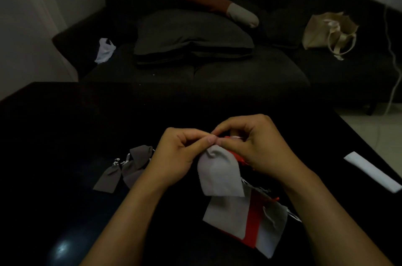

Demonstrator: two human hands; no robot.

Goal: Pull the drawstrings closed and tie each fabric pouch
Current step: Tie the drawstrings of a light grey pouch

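Note:
A light grey fabric pouch (219, 173) hangs above the dark table, its gathered neck held between both hands. My left hand (176, 157) pinches the neck from the left with thumb and fingertips. From the right, my right hand (256, 146) pinches the white drawstring at the same spot, fingers curled. Below lies a pile of flat pouches (245, 220), light grey and red, with loose white strings. Three dark grey pouches (126, 167) with cinched necks lie together on the left of the table.
The black table (65, 135) fills the lower view. A white folded strip (373, 171) lies near its right edge. Behind stand a dark sofa (195, 65) with cushions, a beige tote bag (328, 30) and a white plastic bag (105, 50).

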